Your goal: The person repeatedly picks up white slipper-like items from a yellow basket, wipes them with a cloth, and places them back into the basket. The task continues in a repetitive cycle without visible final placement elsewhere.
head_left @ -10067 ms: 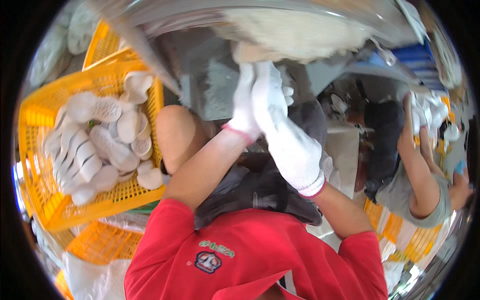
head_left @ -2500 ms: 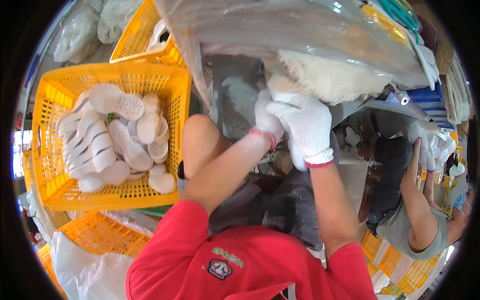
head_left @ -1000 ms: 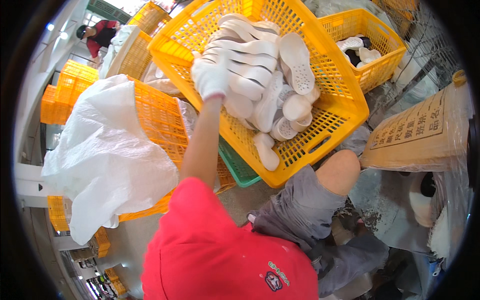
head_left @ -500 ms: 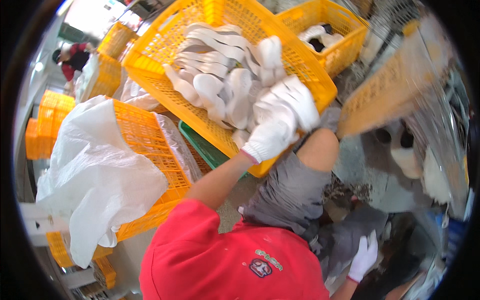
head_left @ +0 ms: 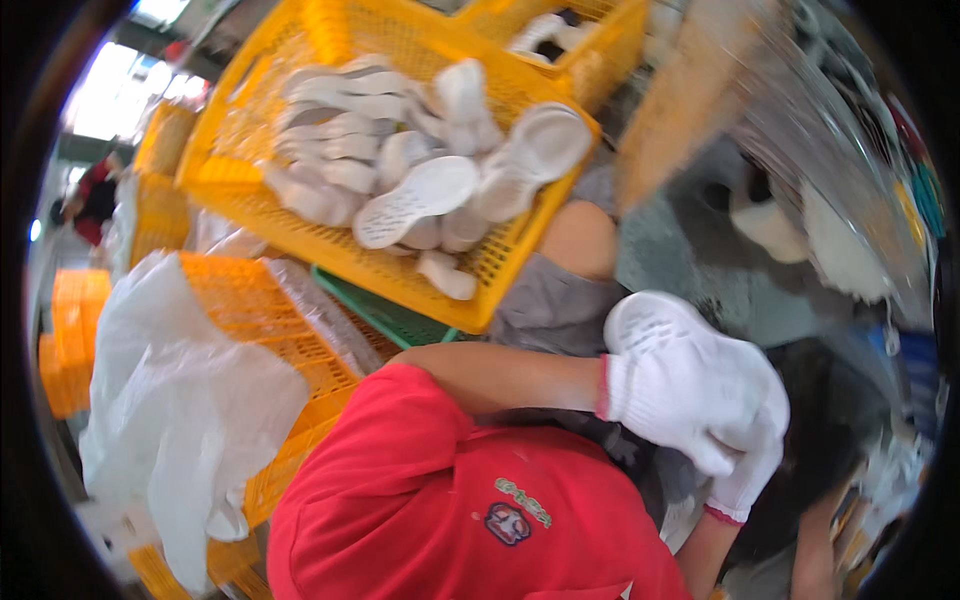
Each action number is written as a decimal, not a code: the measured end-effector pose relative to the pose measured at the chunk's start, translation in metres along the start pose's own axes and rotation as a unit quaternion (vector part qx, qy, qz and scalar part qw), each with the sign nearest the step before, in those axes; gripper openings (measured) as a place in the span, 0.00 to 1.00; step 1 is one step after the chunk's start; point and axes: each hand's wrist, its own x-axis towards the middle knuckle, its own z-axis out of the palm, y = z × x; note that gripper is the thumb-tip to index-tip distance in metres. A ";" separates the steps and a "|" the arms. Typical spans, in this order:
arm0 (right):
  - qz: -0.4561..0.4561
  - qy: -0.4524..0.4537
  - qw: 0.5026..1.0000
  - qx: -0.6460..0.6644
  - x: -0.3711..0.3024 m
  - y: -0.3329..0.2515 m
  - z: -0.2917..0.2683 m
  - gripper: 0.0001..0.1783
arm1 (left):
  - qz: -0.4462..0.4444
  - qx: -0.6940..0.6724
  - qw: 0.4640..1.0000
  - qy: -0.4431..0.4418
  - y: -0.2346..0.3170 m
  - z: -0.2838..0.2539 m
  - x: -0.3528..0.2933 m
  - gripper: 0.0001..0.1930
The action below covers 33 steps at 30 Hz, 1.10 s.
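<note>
A white shoe sole [head_left: 640, 318] is gripped in my white-gloved left hand [head_left: 675, 390], its rounded, dark-speckled end sticking out past the glove. My right hand [head_left: 758, 460], in a white glove too, meets the left at the sole's other end. Its fingers curl in there, though the overlap and blur hide most of them. Up and to the left stands a yellow perforated crate [head_left: 400, 285] piled with white soles [head_left: 345, 125]. One flat white sole [head_left: 418, 202] lies on top of the pile with its dotted face up.
A second yellow crate [head_left: 610, 60] stands behind. To the left, white sheeting [head_left: 185, 400] covers part of an orange crate [head_left: 300, 345], near a green crate [head_left: 370, 308]. On the right are a cardboard piece [head_left: 670, 110] and clear plastic [head_left: 800, 120]. Far left, a person [head_left: 92, 205] is nearby.
My left hand has left the crate and come down to the right with a sole, meeting the right hand. The right hand, previously low with fingers extended, has risen. The view has shifted.
</note>
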 end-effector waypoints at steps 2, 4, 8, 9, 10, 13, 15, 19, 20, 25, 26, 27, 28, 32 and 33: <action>-0.103 0.140 0.983 -0.058 -0.008 -0.005 -0.012 0.22 | -0.134 -0.001 0.987 0.088 -0.030 0.013 0.002 0.27; -0.133 0.186 0.971 -0.073 -0.015 -0.003 -0.013 0.25 | -0.437 -0.216 0.862 0.137 -0.056 0.037 0.013 0.28; -0.057 0.125 0.985 -0.101 -0.014 0.003 0.005 0.29 | -0.481 -0.617 0.573 0.245 -0.111 0.112 0.043 0.16; -0.108 0.165 0.979 -0.058 -0.007 0.002 0.009 0.30 | -0.474 -0.585 0.605 0.258 -0.129 0.129 0.050 0.16; -0.094 0.197 0.976 -0.018 0.002 0.001 0.012 0.31 | -0.436 -0.581 0.630 0.275 -0.146 0.141 0.053 0.15; -0.228 0.158 0.934 -0.224 0.062 -0.011 0.012 0.27 | -0.398 -0.260 0.874 0.097 -0.208 0.130 0.080 0.22; -0.264 0.076 0.957 -0.089 0.113 -0.018 0.014 0.26 | -0.451 -0.274 0.841 0.119 -0.227 0.095 0.095 0.30; -0.422 0.074 0.763 -0.483 0.193 -0.031 0.012 0.17 | -0.535 0.222 0.784 -0.224 -0.194 0.000 0.082 0.53; -0.378 0.061 0.775 -0.503 0.204 -0.033 0.012 0.14 | -0.500 0.279 0.781 -0.249 -0.184 -0.012 0.077 0.48; -0.324 0.032 0.855 -0.403 0.207 -0.034 0.017 0.17 | -0.544 -0.257 0.798 0.023 -0.148 0.044 0.057 0.23; -0.165 0.020 0.958 -0.232 0.183 -0.044 0.019 0.19 | -0.455 -0.417 0.777 0.124 -0.146 0.067 0.059 0.16; -0.110 -0.050 0.981 -0.154 0.161 -0.050 0.018 0.27 | -0.415 -0.452 0.766 0.193 -0.150 0.089 0.067 0.17; -0.112 0.015 0.976 -0.188 0.145 -0.049 0.011 0.32 | -0.391 -0.479 0.750 0.234 -0.156 0.109 0.077 0.17; -0.153 0.203 0.953 -0.162 0.127 -0.040 0.000 0.50 | -0.464 -0.476 0.686 0.298 -0.179 0.167 0.107 0.20; -0.195 0.224 0.932 -0.206 0.134 -0.039 0.002 0.49 | -0.495 -0.451 0.684 0.289 -0.191 0.168 0.115 0.20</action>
